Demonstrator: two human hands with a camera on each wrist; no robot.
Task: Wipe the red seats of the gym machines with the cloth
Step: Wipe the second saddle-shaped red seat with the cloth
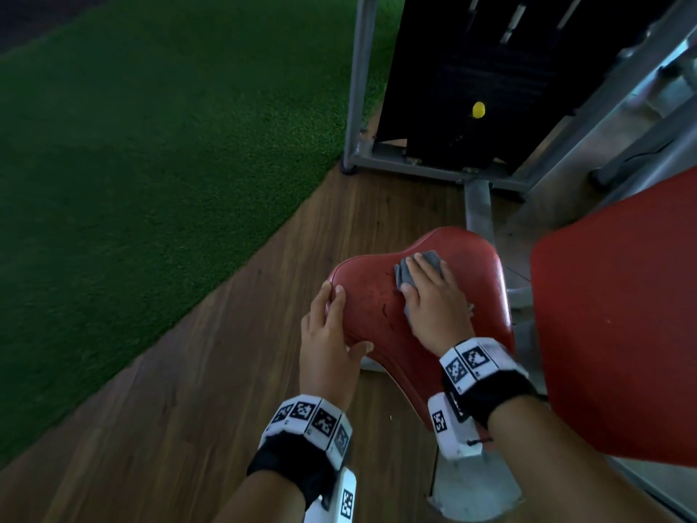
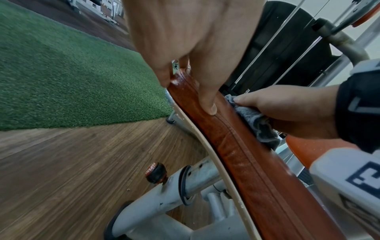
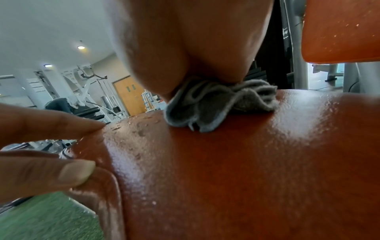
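Observation:
The red seat (image 1: 373,296) of a gym machine is low in the middle of the head view, its worn surface scuffed and speckled with droplets (image 3: 246,162). My right hand (image 1: 433,292) lies flat on it with straight fingers, pressing a bunched grey cloth (image 1: 428,260) against the seat's far half. The cloth (image 3: 216,104) bulges out from under the palm. My left hand (image 1: 332,326) grips the seat's left edge (image 2: 236,146), thumb on the side seam and fingers wrapped over the rim.
A large red back pad (image 1: 622,315) stands just right of the seat. Beyond are the grey machine frame (image 1: 358,107) and black weight stack with a yellow pin (image 1: 478,109). Green turf (image 1: 151,145) lies left of the wood floor (image 1: 188,409). Under the seat are a post and adjuster knob (image 2: 156,173).

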